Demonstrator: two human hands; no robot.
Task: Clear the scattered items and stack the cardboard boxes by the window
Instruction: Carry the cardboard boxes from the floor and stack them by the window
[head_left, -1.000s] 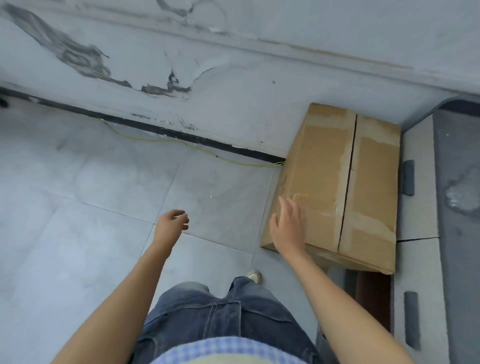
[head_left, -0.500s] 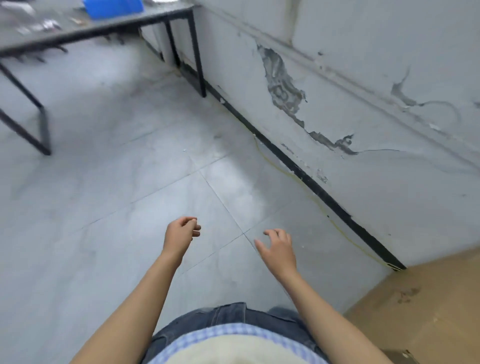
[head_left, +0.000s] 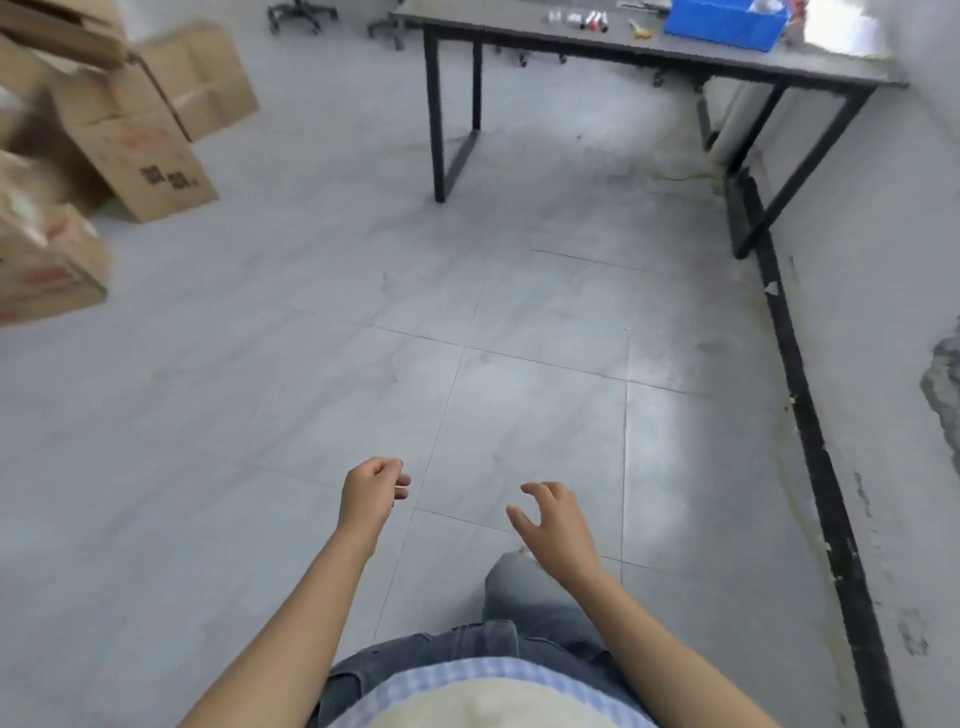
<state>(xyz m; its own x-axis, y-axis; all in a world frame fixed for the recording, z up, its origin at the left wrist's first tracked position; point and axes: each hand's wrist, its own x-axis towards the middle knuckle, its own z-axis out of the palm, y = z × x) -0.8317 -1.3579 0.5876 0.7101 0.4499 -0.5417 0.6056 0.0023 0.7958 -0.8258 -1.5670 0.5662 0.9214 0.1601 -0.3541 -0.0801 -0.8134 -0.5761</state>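
Several brown cardboard boxes (head_left: 140, 150) stand piled on the floor at the far left, one of them (head_left: 49, 265) close to the left edge. My left hand (head_left: 371, 491) hangs low in the middle with loosely curled fingers and holds nothing. My right hand (head_left: 558, 522) is beside it, fingers spread and relaxed, also empty. Both hands are far from the boxes, over bare grey floor tiles.
A dark metal-legged table (head_left: 649, 52) stands at the back right with a blue bin (head_left: 724, 21) and small items on it. A white wall with a black baseboard (head_left: 810, 426) runs along the right. Office chair bases (head_left: 296, 13) show at the top.
The view has swung left, away from the wall and the cardboard box my right hand touched a second ago. That box is out of view; the table and the box pile have come into view.
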